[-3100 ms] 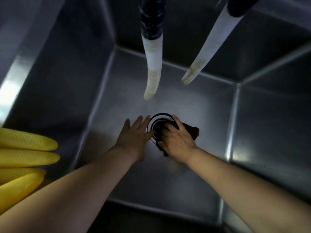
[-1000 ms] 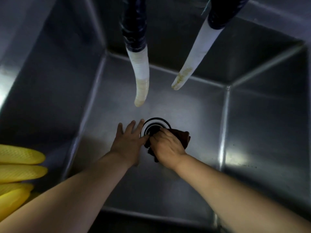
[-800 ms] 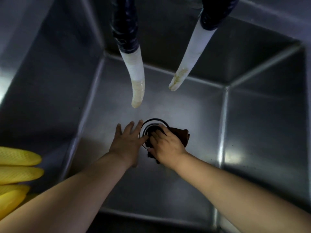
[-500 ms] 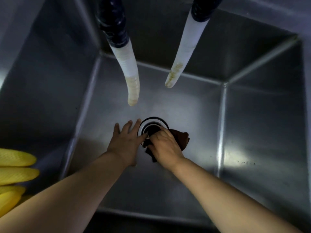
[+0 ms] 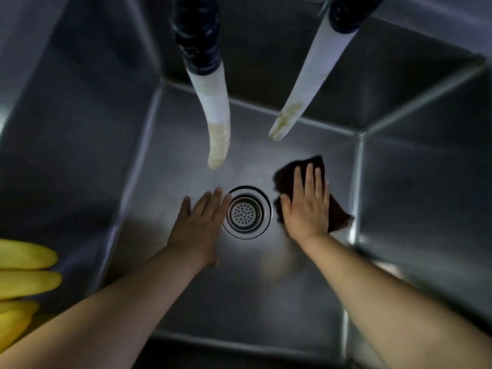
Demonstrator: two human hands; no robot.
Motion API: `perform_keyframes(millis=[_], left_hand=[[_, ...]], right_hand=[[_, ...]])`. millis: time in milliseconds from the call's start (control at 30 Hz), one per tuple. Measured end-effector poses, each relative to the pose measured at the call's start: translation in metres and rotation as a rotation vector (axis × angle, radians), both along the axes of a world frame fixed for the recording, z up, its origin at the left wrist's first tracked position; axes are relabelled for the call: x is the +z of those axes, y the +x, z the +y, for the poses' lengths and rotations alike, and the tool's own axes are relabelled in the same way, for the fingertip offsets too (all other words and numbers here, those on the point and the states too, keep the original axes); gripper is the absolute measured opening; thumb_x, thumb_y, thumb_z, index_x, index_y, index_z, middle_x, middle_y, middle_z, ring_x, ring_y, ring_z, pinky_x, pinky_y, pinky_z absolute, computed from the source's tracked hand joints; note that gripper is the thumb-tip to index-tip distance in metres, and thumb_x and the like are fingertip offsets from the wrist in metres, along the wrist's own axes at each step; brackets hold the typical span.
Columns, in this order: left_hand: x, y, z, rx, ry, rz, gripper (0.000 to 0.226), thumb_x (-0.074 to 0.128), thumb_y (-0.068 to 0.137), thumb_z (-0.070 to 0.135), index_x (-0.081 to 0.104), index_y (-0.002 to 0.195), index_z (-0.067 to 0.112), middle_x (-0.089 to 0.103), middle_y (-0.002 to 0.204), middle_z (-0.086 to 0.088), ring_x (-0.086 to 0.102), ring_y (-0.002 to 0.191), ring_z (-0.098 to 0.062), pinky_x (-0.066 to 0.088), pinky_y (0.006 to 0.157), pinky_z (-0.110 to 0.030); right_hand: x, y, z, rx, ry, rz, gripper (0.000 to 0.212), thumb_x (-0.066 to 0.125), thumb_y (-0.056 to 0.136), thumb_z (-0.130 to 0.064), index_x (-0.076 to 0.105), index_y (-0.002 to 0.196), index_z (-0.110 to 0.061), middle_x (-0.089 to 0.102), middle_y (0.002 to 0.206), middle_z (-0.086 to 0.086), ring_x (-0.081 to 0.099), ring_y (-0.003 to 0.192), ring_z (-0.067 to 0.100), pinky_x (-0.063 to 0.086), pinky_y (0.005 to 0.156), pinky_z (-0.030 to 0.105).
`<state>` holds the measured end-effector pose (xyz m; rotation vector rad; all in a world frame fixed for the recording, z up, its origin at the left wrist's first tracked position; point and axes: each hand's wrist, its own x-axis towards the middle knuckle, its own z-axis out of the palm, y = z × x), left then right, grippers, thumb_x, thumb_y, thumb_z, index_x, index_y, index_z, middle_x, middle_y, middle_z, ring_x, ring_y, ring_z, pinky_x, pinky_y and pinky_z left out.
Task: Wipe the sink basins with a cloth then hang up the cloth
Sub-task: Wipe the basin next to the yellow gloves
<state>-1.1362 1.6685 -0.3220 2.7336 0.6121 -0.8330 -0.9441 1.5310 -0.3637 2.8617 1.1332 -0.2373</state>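
Note:
I look down into a deep steel sink basin [image 5: 250, 294]. A dark brown cloth [image 5: 338, 213] lies flat on the basin floor, right of the round drain strainer [image 5: 246, 212]. My right hand [image 5: 306, 206] presses flat on the cloth, fingers spread toward the back wall. My left hand [image 5: 198, 226] rests flat and open on the floor just left of the drain, fingertips touching its rim. Much of the cloth is hidden under my right hand.
Two white hose spouts [image 5: 217, 121] [image 5: 303, 89] with dark sleeves hang above the basin, their stained tips over the floor behind the drain. Yellow rubber glove fingers [image 5: 24, 272] lie at the left rim. Basin walls close in on all sides.
My right hand slid the cloth off the drain to the right and flattened on it, uncovering the strainer. My left hand stayed beside the drain.

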Motion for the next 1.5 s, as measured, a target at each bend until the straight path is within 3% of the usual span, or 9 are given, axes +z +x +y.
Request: perform_keyframes(millis=[267,367,467,733,833,1000,1133,1300,1500], left_hand=[[0.035,-0.041,-0.01,0.095,0.035,0.146,0.109,0.052,0.08,0.065,-0.016,0.147,0.012,-0.023,0.155,-0.011,-0.016,0.143,-0.031,-0.004,0.115,-0.05],[0.064,-0.046,-0.011,0.146,0.043,0.263,0.085,0.049,0.084,0.06,0.015,0.147,0.015,0.013,0.155,-0.009,0.016,0.141,-0.03,0.019,0.111,-0.047],[0.088,-0.061,-0.012,0.197,0.04,0.23,0.056,0.047,0.084,0.063,0.044,0.125,0.024,0.052,0.129,0.0,0.048,0.119,-0.022,0.037,0.093,-0.033],[0.101,-0.089,-0.008,0.502,0.077,0.126,0.046,0.045,0.086,0.059,0.052,0.118,0.027,0.065,0.115,0.0,0.06,0.108,-0.022,0.048,0.087,-0.029],[0.087,-0.093,-0.004,0.583,0.03,0.139,0.05,0.046,0.085,0.059,0.051,0.122,0.026,0.064,0.119,-0.002,0.061,0.108,-0.024,0.049,0.088,-0.03],[0.075,-0.095,0.005,0.657,0.026,0.118,0.05,0.051,0.084,0.056,0.053,0.121,0.023,0.066,0.116,-0.007,0.063,0.104,-0.028,0.05,0.088,-0.034],[0.079,-0.087,0.004,0.645,-0.054,0.108,0.048,0.049,0.087,0.05,0.052,0.121,0.017,0.064,0.111,-0.012,0.062,0.1,-0.031,0.051,0.086,-0.038],[0.092,-0.071,-0.008,0.528,-0.051,0.06,0.051,0.046,0.086,0.058,0.046,0.126,0.027,0.059,0.126,0.002,0.059,0.111,-0.021,0.048,0.089,-0.029],[0.092,-0.065,-0.011,0.453,0.0,0.066,0.048,0.044,0.09,0.055,0.044,0.128,0.026,0.058,0.126,0.001,0.057,0.113,-0.023,0.046,0.089,-0.031]], right_hand=[[0.002,0.0,0.108,0.21,-0.003,0.06,0.066,0.033,0.093,-0.042,0.01,0.151,-0.022,0.01,0.158,0.011,0.002,0.145,0.031,-0.002,0.118,0.047],[0.004,-0.034,0.136,0.449,-0.019,0.114,0.065,0.032,0.095,-0.042,0.006,0.152,-0.022,0.002,0.159,0.009,-0.005,0.145,0.029,-0.012,0.114,0.043],[0.002,-0.078,0.142,0.71,-0.04,0.137,0.062,0.029,0.098,-0.044,0.009,0.152,-0.021,0.003,0.159,0.011,-0.003,0.145,0.031,-0.008,0.115,0.045],[0.001,-0.152,0.024,1.184,-0.157,0.22,0.07,0.045,0.09,-0.047,0.017,0.15,-0.025,0.008,0.159,0.007,-0.003,0.146,0.03,-0.012,0.113,0.05],[0.009,-0.141,-0.04,1.254,-0.223,0.156,0.07,0.05,0.085,-0.052,0.028,0.147,-0.027,0.021,0.156,0.004,0.009,0.145,0.026,0.001,0.117,0.053],[0.023,-0.086,-0.095,1.066,-0.283,0.08,0.076,0.061,0.072,-0.056,0.042,0.14,-0.028,0.04,0.148,0.003,0.035,0.137,0.026,0.017,0.109,0.048],[0.019,-0.044,-0.075,0.805,-0.209,0.073,0.077,0.066,0.075,-0.043,0.038,0.143,-0.02,0.034,0.15,0.01,0.022,0.14,0.028,0.014,0.111,0.049],[0.009,0.006,0.003,0.485,-0.114,0.026,0.072,0.048,0.088,-0.04,0.017,0.15,-0.021,0.013,0.158,0.008,0.007,0.146,0.025,-0.005,0.116,0.039],[-0.002,0.004,0.115,0.348,0.015,-0.003,0.065,0.038,0.092,-0.04,0.016,0.15,-0.021,0.015,0.157,0.011,0.008,0.144,0.03,0.005,0.116,0.047]])
